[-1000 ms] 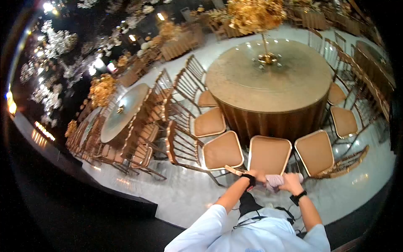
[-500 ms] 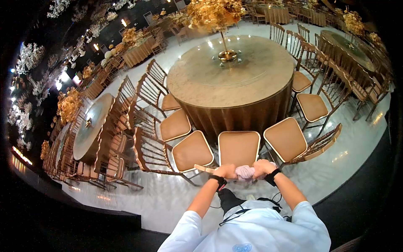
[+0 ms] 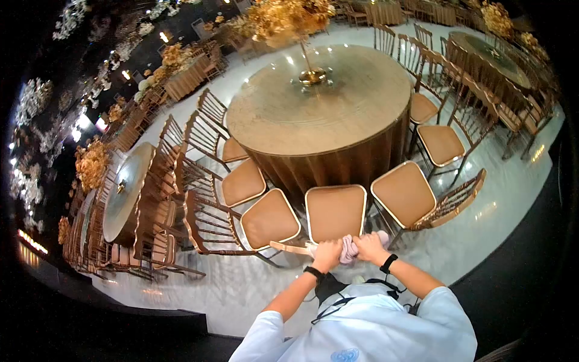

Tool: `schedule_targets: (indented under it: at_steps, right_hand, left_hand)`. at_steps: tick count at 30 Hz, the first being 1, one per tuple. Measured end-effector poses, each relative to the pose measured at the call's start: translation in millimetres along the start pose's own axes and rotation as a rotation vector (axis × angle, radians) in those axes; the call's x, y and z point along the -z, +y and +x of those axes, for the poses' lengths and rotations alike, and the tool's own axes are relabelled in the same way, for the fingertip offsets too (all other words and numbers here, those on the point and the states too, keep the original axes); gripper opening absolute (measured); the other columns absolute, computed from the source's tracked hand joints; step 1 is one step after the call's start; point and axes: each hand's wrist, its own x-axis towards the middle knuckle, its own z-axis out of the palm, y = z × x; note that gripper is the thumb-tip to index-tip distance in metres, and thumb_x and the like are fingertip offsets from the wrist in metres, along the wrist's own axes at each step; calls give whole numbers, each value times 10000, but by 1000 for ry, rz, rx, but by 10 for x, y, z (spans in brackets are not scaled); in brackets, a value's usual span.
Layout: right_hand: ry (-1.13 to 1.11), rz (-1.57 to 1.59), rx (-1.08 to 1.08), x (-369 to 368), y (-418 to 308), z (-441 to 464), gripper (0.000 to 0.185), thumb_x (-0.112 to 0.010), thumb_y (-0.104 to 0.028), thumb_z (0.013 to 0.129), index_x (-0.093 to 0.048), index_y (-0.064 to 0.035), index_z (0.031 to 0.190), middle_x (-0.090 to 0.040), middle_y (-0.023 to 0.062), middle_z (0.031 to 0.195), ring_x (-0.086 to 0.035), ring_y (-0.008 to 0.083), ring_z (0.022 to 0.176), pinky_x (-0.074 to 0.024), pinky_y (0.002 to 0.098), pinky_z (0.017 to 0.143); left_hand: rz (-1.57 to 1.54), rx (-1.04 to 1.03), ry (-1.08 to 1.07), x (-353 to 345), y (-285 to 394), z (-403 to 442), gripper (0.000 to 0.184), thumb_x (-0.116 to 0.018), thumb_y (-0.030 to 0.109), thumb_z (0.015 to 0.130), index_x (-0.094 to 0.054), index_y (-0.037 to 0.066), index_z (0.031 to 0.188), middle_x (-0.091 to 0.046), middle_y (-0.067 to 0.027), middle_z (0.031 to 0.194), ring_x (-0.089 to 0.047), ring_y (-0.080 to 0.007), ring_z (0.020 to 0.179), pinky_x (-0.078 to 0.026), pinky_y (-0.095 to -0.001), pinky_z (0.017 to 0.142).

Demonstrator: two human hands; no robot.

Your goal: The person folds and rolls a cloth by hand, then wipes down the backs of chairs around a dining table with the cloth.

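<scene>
A crumpled pale pink cloth (image 3: pixel 348 249) is bunched between my two hands, over the backrest of the chair in front of me. My left hand (image 3: pixel 327 254) is closed on the cloth's left part, by the wooden top rail (image 3: pixel 289 248), whose end sticks out beyond it. Closed round the right part is my right hand (image 3: pixel 370 248), and a bit of cloth shows past its far side. Beyond both hands lies this chair's tan seat (image 3: pixel 335 212) with a pale edge. Most of the backrest is hidden beneath my hands.
A large round table (image 3: pixel 319 123) with a brown skirt stands ahead, carrying a gold flower centrepiece (image 3: pixel 312 76). Close on either side are a left chair (image 3: pixel 270 219) and a right chair (image 3: pixel 403 194). A dark floor edge (image 3: pixel 151 306) runs along the near left.
My hands have shifted slightly left and come closer together on the cloth. More cloth now shows beyond my right hand. The whole view has moved a little.
</scene>
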Motion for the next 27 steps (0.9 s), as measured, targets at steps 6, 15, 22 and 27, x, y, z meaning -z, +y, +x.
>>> schedule_targets:
  at_steps: [6,15,22,27]
  right_hand:
    - [140,-26,106,-200,85,-65,488,-727,-199,578,-555,-74,1018,-627,117,707,-638,307,679,-469,446,604]
    - [-437,182,28,263,133,341,271,-718,-196,487,-712,-46,712,-692,195,779,-683,362,761,-555,433,671]
    - [-393,211,19,186,104,239,270,-671,-164,533,-683,-72,786,-684,185,774,-669,374,763,-532,458,660]
    - [-188,67,-11,155,32,116,219,-693,-154,568,-660,-80,771,-668,162,710,-670,345,689,-520,450,590]
  left_hand:
    - [-166,9,-305,191,-109,167,466,-702,251,669,-597,70,1085,-682,-211,909,-664,-381,851,-538,-480,734]
    - [-320,17,-517,330,-243,330,474,-657,216,623,-632,22,1055,-642,-277,1041,-616,-419,1000,-516,-465,841]
    - [-435,56,-565,509,-142,368,428,-658,202,636,-660,5,1016,-658,-267,1005,-634,-400,966,-511,-435,834]
    - [-264,8,-462,300,-191,313,412,-671,161,624,-640,29,1013,-667,-244,977,-641,-403,938,-522,-466,823]
